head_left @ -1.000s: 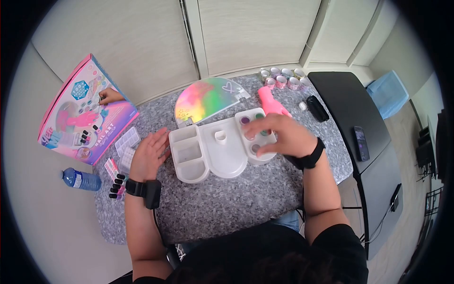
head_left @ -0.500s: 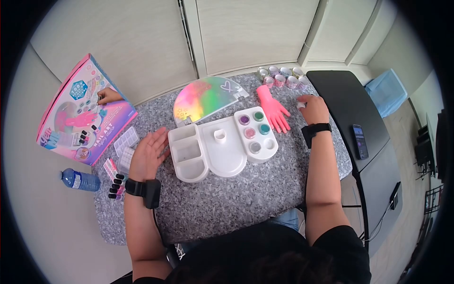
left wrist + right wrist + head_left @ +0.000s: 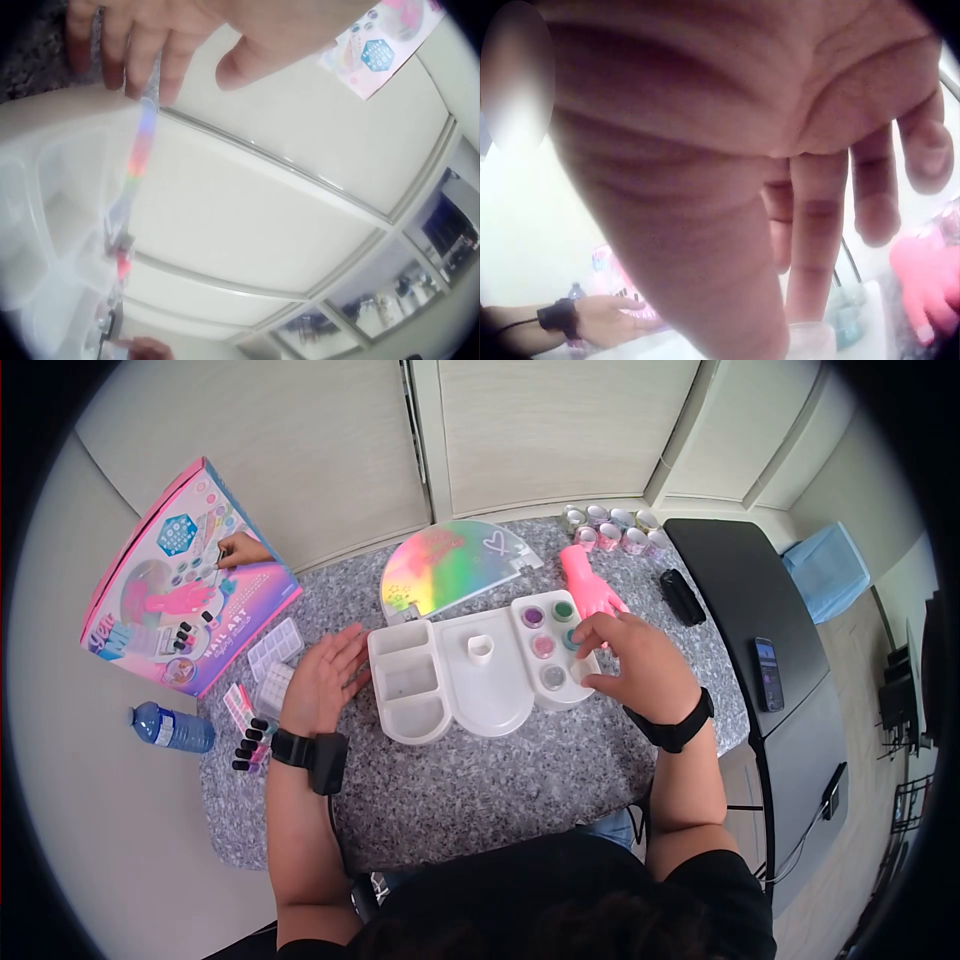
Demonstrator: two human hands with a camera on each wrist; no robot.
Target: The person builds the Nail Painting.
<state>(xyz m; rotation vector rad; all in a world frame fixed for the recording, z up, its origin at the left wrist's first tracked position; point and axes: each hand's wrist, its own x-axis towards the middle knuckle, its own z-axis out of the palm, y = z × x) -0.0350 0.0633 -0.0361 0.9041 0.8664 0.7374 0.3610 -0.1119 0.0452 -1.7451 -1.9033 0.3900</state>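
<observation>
A white tray (image 3: 490,705) stands at the middle of the table, with three compartments at its left and round slots at its right. Little glitter pots fill several slots, among them a purple pot (image 3: 533,617) and a pink pot (image 3: 543,647). My right hand (image 3: 652,672) pinches a small clear-walled pot (image 3: 812,341) between thumb and forefinger, over the front right slot. Flat on the table, my left hand (image 3: 322,685) lies with fingers extended, fingertips right at the tray's left side.
Behind the tray are a rainbow lid (image 3: 450,570) and a pink model hand (image 3: 590,582). Tape rolls (image 3: 608,540) and a black case (image 3: 683,597) lie at the far right. On the left stand a nail art box (image 3: 190,585), nail polish bottles (image 3: 250,748) and a water bottle (image 3: 172,727).
My right hand went from the tray to the white pot near the black case, took it and carried it back left to the tray's right end. My left hand stayed beside the tray.
</observation>
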